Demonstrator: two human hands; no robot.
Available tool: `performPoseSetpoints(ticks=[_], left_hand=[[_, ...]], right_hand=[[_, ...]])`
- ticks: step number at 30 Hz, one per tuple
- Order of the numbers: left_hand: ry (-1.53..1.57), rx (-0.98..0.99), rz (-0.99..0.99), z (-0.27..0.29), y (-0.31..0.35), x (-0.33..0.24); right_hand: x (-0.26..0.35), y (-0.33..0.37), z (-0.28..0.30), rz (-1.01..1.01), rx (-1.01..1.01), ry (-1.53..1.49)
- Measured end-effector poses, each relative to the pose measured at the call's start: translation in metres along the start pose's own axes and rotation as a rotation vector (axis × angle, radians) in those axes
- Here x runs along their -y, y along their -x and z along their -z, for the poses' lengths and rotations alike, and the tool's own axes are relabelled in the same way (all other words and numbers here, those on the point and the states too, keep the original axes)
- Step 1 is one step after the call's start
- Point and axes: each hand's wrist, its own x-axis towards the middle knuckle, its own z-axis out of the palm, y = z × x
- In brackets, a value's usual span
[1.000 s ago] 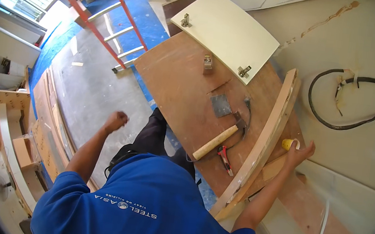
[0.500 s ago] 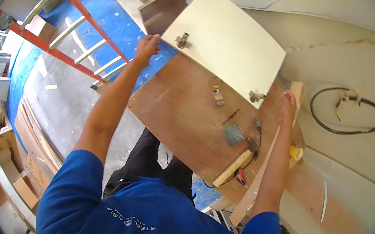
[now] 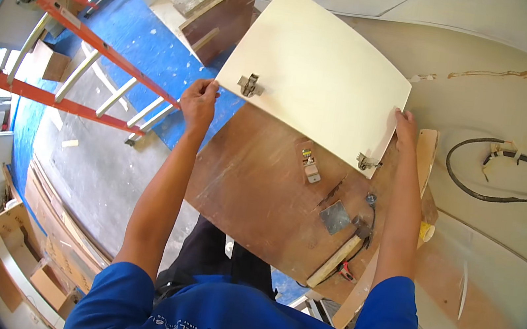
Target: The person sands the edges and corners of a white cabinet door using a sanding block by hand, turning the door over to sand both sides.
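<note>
A white cabinet door (image 3: 322, 72) with two metal hinges lies at a slant over the brown work table (image 3: 257, 164). One hinge (image 3: 250, 85) is close to its left corner, the other hinge (image 3: 366, 162) close to its near right corner. My left hand (image 3: 199, 104) is at the left corner, fingers curled and thumb against the door's edge. On the opposite side, my right hand (image 3: 406, 129) grips the right edge, its fingers partly hidden. Nearer me on the table are a hammer (image 3: 335, 260), a grey metal plate (image 3: 335, 218) and a small tool (image 3: 310, 165).
An orange ladder (image 3: 102, 47) stands at the left over blue floor covering (image 3: 145, 26). A wooden strip (image 3: 426, 153) runs along the table's right side, near a yellow roll (image 3: 426, 232). Black cable (image 3: 458, 180) loops at the right. Behind the table stands a brown box-like cabinet (image 3: 219, 19).
My right hand has gone from beside the wooden strip to the door's right edge. My left hand stays at the left corner. The whole view has shifted slightly.
</note>
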Motion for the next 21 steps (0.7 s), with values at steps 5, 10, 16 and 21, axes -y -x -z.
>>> performPoseSetpoints(ticks=[5, 10, 16, 21], left_hand=[[0.255, -0.019, 0.206, -0.002, 0.006, -0.002], [0.839, 0.119, 0.649, -0.019, -0.006, -0.012], [1.048, -0.008, 0.563, -0.050, -0.015, -0.009], [1.026, -0.111, 0.574, -0.065, -0.023, -0.031]], right_hand=[[0.010, -0.031, -0.006, -0.052, 0.155, -0.089], [-0.004, -0.067, -0.021, -0.179, 0.130, -0.267], [-0.015, -0.087, -0.027, -0.210, 0.236, -0.464], [-0.011, -0.093, 0.028, -0.017, 0.164, -0.248]])
